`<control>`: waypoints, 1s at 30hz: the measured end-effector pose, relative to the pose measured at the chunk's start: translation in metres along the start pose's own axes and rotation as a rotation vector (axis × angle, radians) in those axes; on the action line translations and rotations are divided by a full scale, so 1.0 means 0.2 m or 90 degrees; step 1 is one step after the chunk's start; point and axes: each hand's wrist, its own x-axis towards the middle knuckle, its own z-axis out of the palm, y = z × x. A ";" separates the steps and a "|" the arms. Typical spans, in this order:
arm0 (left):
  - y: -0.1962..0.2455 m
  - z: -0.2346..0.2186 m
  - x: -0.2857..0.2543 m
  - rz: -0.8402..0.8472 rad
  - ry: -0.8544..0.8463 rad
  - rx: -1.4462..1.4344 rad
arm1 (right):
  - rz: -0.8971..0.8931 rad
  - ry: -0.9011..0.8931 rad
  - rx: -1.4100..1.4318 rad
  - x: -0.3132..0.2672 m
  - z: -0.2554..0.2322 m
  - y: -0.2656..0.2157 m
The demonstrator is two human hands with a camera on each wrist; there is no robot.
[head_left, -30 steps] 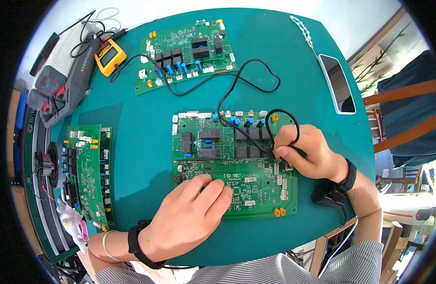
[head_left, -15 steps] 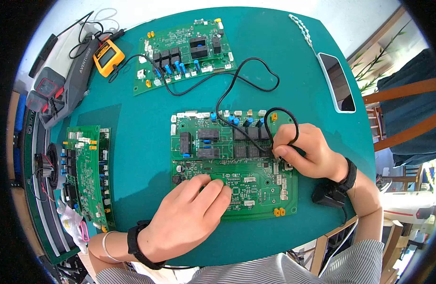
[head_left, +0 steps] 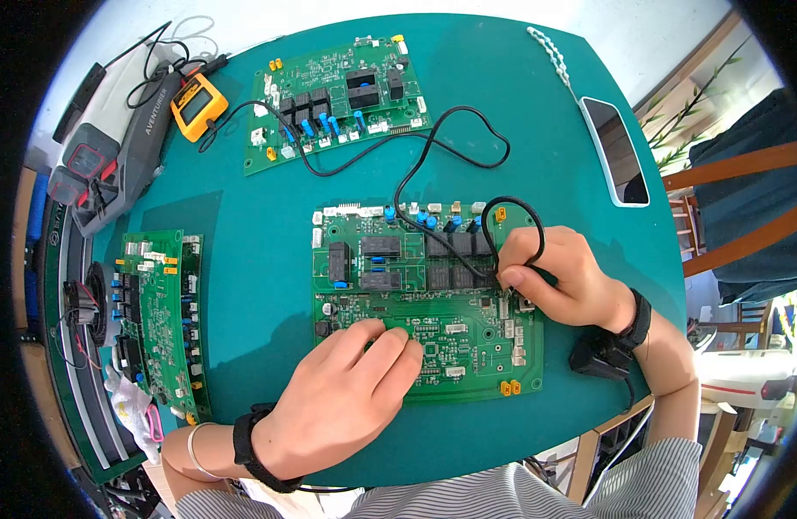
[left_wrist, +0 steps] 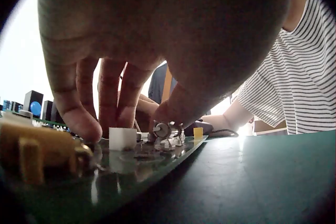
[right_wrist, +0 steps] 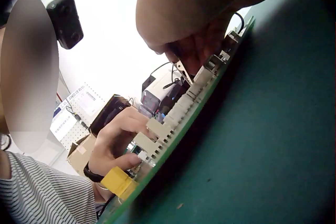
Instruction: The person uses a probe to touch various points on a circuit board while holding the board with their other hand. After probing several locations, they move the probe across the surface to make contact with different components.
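A large green circuit board [head_left: 398, 311] lies on the table in front of the person, with black relays [head_left: 450, 259] and white connectors [head_left: 515, 342]. My left hand [head_left: 351, 385] rests over its lower left part, fingers spread down onto the board in the left wrist view. At the board's right side, my right hand [head_left: 559, 272] pinches the end of a black cable [head_left: 424, 164] between thumb and fingers. In the right wrist view a thin metal tip [right_wrist: 185, 71] shows under those fingers, close above a row of white connectors. The fingers hide most of what they hold.
An orange handheld device [head_left: 199, 105], its cable running across the table, lies at the upper left. A second circuit board [head_left: 342, 99] is behind, a third [head_left: 160, 320] at the left. A phone [head_left: 617, 156] with a beaded strap lies at the right, near a black adapter [head_left: 599, 359].
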 end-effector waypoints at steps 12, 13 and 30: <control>0.01 0.00 0.01 -0.005 0.001 0.003 | 0.002 -0.003 -0.001 0.00 0.00 0.00; 0.01 0.00 0.01 -0.006 0.001 0.003 | 0.002 -0.003 -0.001 0.00 0.00 0.00; 0.00 0.00 0.01 0.000 0.003 0.003 | 0.015 -0.004 0.006 0.00 0.00 -0.01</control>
